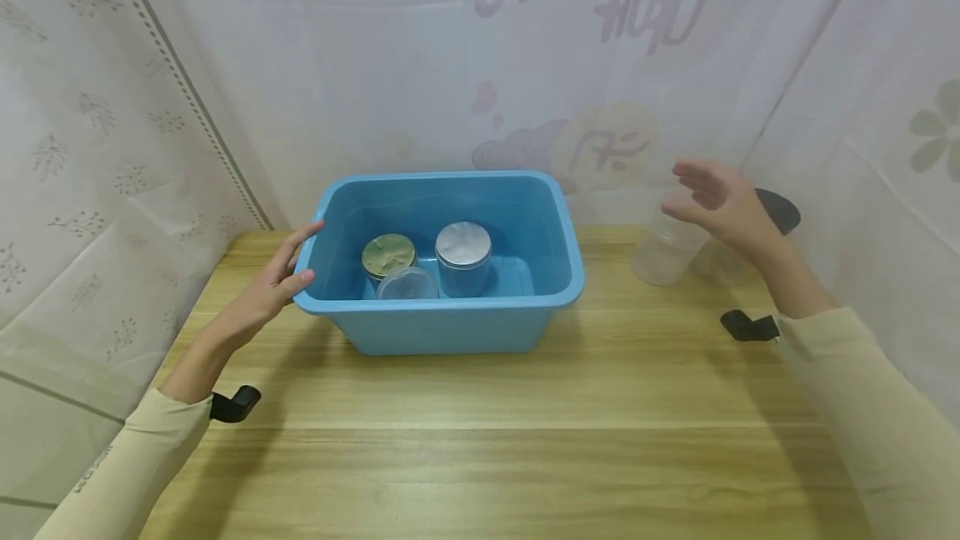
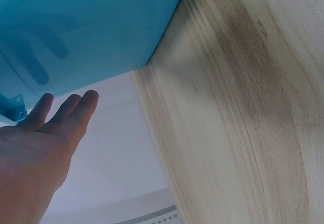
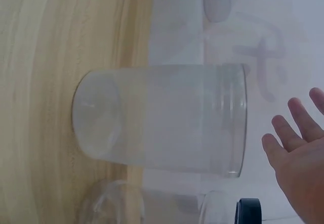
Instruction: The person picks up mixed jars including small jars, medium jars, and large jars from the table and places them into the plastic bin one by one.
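My left hand [image 1: 273,280] rests on the left rim of a blue plastic bin [image 1: 438,325], thumb and index finger at the rim. In the left wrist view, its other fingers stretch out straight beside the bin's outer wall. My right hand [image 1: 723,205] holds nothing; its fingers are spread above a clear plastic jar [image 3: 167,120] that stands upright without a lid. Inside the bin are a jar with a gold foil-like top [image 1: 388,254], a jar with a silver top [image 1: 463,244] and a clear round piece [image 1: 408,283] leaning near the front wall.
Close beside the lidless jar, partly behind my right forearm, stands another clear jar with a black lid [image 1: 778,211]. The wooden table [image 1: 480,440] ends at a printed white curtain [image 1: 360,65] behind the bin. More curtain hangs at both sides.
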The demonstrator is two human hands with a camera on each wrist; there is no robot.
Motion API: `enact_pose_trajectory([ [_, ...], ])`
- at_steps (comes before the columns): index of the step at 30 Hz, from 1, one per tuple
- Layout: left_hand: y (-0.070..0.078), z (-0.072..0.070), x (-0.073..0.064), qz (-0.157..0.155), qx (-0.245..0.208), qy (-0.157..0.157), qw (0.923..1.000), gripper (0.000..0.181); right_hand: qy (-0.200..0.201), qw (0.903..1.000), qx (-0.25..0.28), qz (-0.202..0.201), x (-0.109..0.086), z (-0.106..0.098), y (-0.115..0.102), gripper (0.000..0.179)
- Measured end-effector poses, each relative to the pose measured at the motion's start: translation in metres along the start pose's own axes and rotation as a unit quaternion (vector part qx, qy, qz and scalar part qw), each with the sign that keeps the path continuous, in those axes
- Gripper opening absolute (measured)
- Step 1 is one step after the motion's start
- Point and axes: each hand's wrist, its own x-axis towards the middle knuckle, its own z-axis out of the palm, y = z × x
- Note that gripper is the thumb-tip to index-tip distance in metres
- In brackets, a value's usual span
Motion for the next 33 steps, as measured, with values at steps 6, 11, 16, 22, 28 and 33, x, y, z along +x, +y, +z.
enact_pose_trajectory([
  [6,0.001,0.001,0.001,-0.005,0.000,0.001,1.0000,0.064,0.016,0.9998,-0.001,0.011,-0.009,0.005,0.001,0.076],
  [11,0.001,0.002,0.001,-0.010,0.001,0.001,1.0000,0.064,0.030,0.9993,0.000,0.023,-0.013,0.009,0.002,0.080],
  [16,0.000,0.001,0.000,-0.011,-0.001,0.002,0.9999,0.065,0.044,0.9984,-0.006,0.033,-0.014,0.010,0.009,0.083],
  [22,0.000,0.001,0.000,-0.011,-0.002,0.001,0.9999,0.065,0.055,0.9974,-0.012,0.045,-0.019,0.012,0.014,0.085],
  [28,0.000,0.001,0.001,-0.014,0.005,0.001,0.9999,0.065,0.071,0.9958,-0.021,0.054,-0.023,0.015,0.018,0.086],
  [33,-0.001,0.001,0.001,-0.011,-0.003,0.002,0.9999,0.065,0.080,0.9943,-0.018,0.068,-0.024,0.018,0.024,0.090],
])
